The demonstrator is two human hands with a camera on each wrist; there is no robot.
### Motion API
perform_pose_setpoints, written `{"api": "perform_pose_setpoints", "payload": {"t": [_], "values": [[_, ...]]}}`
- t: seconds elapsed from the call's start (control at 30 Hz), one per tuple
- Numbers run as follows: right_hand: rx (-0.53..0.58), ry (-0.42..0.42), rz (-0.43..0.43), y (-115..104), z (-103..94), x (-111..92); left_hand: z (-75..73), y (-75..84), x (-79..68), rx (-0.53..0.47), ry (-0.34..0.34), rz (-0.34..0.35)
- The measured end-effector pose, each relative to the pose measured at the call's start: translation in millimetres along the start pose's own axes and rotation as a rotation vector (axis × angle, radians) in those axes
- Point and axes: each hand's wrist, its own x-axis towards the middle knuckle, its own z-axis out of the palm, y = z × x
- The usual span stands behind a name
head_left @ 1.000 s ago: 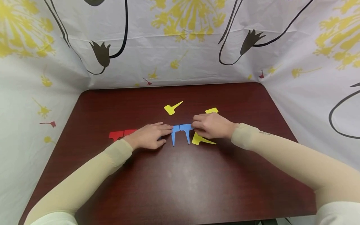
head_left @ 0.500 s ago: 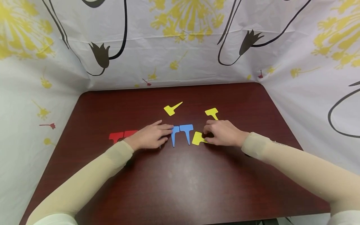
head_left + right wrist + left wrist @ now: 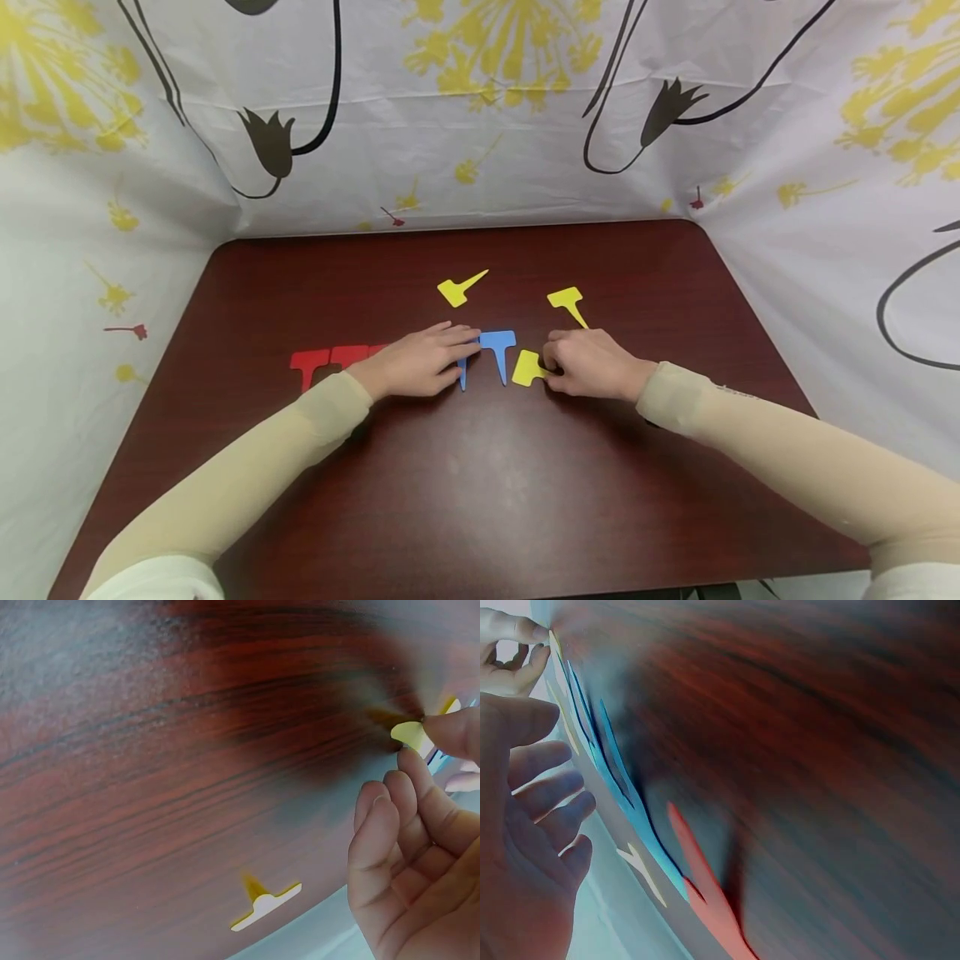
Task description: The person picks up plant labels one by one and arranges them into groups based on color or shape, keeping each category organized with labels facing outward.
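T-shaped plastic plant labels lie in a row across the table. Red labels [image 3: 309, 362] form its left part, and a blue label [image 3: 498, 343] ends it on the right. My left hand [image 3: 423, 360] rests with extended fingers over the neighbouring blue label [image 3: 462, 375], hiding part of the row. Just right of the row, my right hand [image 3: 596, 364] pinches a yellow label [image 3: 528, 368] by its stem, between thumb and index finger. The pinch also shows in the right wrist view, where the yellow label [image 3: 409, 734] pokes out between the fingertips.
Two more yellow labels lie farther back, one [image 3: 454, 292] behind the blue ones and another [image 3: 566, 297] behind my right hand. A patterned white sheet [image 3: 480, 196] encloses the dark wooden table [image 3: 480, 500] at the back and sides.
My right hand has drawn back right from the blue label and now pinches the yellow label's stem. My left hand has slid slightly right along the row, uncovering more red.
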Motion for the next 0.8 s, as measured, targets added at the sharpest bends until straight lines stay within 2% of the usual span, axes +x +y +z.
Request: {"api": "perform_pose_setpoints", "payload": {"t": [0.13, 0.43, 0.8], "values": [[-0.01, -0.006, -0.006, -1, 0.1, 0, 1.4, 5.2, 8.0, 0.035, -0.019, 0.016], [-0.029, -0.006, -0.038, -7, 2.4, -2, 5.9, 12.9, 19.6, 0.068, -0.097, 0.001], [0.014, 0.051, -0.031, -4, 7.1, -7, 9.0, 11.0, 21.7, 0.078, -0.081, 0.022]]}}
